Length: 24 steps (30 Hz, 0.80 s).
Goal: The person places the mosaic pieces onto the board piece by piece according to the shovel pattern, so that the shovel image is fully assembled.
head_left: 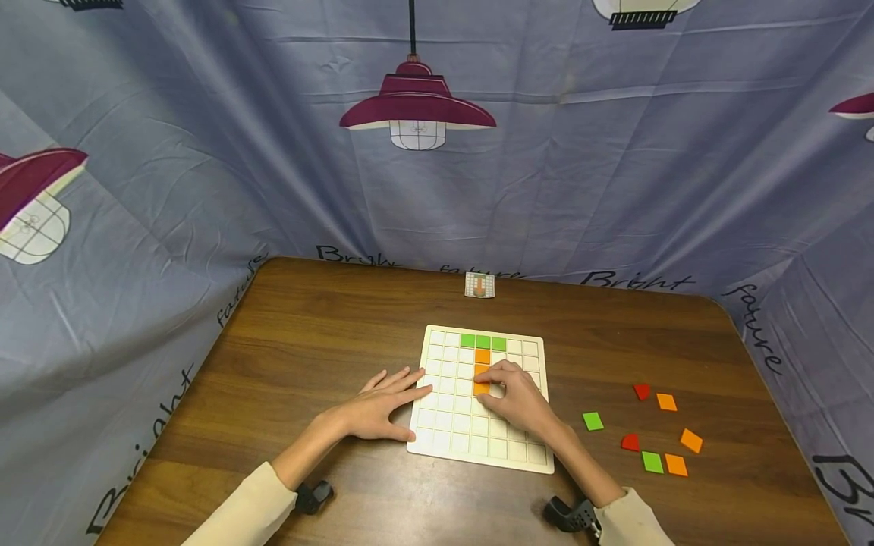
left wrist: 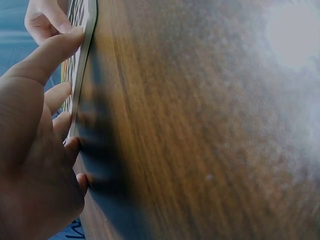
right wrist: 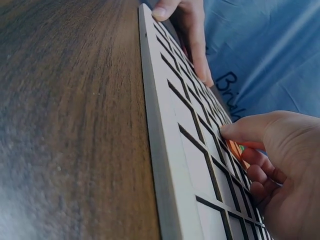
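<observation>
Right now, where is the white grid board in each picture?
Head view: the white grid board lies mid-table, between both hands.
Left wrist view: only its edge shows, a thin strip at upper left, touched by the left hand.
Right wrist view: it runs down the middle, with the right hand at lower right.
Shared landmark: the brown wooden table.

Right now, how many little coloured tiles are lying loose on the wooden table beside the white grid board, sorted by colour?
Loose orange square tiles: 3
Loose green square tiles: 2
Loose red quarter-round tiles: 2
Total: 7
</observation>
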Tool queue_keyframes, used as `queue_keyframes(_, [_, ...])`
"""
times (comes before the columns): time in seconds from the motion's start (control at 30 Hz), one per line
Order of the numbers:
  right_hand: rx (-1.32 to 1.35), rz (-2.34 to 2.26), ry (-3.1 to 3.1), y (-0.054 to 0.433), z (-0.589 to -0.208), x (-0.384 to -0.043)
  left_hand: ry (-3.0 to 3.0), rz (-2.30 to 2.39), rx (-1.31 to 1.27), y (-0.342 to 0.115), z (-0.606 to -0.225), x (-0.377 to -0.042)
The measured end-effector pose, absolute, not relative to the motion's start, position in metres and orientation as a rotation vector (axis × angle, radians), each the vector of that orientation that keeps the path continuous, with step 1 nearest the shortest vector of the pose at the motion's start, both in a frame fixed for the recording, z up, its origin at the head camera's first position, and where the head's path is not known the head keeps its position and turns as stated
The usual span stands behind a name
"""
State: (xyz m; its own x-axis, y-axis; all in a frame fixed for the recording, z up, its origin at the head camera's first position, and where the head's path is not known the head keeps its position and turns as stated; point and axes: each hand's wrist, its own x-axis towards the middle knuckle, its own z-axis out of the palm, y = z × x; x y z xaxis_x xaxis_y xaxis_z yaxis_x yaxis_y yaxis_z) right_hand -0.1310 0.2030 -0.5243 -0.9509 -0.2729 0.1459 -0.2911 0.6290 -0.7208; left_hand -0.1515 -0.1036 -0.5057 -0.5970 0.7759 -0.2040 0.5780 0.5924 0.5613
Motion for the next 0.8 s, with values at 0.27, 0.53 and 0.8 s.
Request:
queue_keyframes(0.27, [0.488, 1.271, -2.729, 0.221, -0.516, -0.129, 2.374, 0.64, 1.075, -0.103, -0.503, -0.152])
queue_keyframes(0.53, [0.337, 1.172, -2.635, 0.271, -0.5, -0.112, 2.374, 0.648, 1.076, -0.104, -0.503, -0.152])
queue_keyframes(0.8, [0.15, 1.149, -2.585, 0.328, -0.49, -0.078, 2.372, 0.644, 1.079, -0.103, -0.505, -0.152])
